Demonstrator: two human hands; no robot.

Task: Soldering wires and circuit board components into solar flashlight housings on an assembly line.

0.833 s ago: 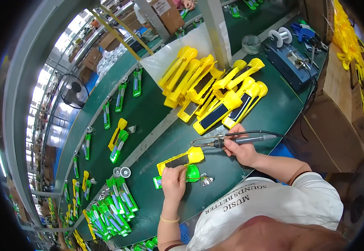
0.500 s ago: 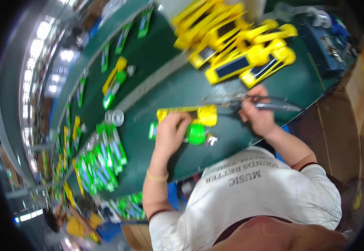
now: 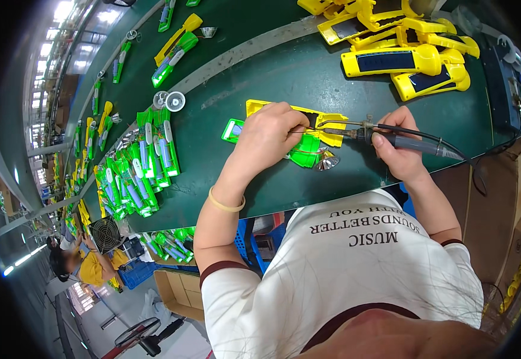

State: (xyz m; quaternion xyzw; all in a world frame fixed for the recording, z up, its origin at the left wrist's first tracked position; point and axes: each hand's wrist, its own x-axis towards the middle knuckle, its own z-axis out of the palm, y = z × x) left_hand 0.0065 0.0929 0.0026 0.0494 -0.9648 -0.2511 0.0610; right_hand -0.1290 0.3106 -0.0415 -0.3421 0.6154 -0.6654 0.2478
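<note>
My right hand (image 3: 401,146) is wrapped round a soldering iron (image 3: 413,142) with a thin metal feed tube alongside. The iron's tip reaches the inside of an open yellow housing (image 3: 332,137) on the green bench. My left hand (image 3: 270,133) lies over that housing, its thumb and fingertips pinched on a thin wire (image 3: 310,129) close to the tip. Beneath and beside this hand is a green housing (image 3: 304,152), partly hidden. A shiny reflector cup (image 3: 327,160) sits at its right end, with thin wires near it.
Yellow housings with dark panels (image 3: 389,61) are heaped at the far right, beside a blue box-shaped unit (image 3: 506,78). Several green housings (image 3: 135,173) are piled at the left, near clear round cups (image 3: 175,101). A raised strip (image 3: 230,58) divides the bench. A cable (image 3: 473,167) trails from the iron.
My right hand has brought the soldering iron's tip leftward to the yellow housing and my left fingertips. The left hand now pinches near the tip. The whole view has shifted.
</note>
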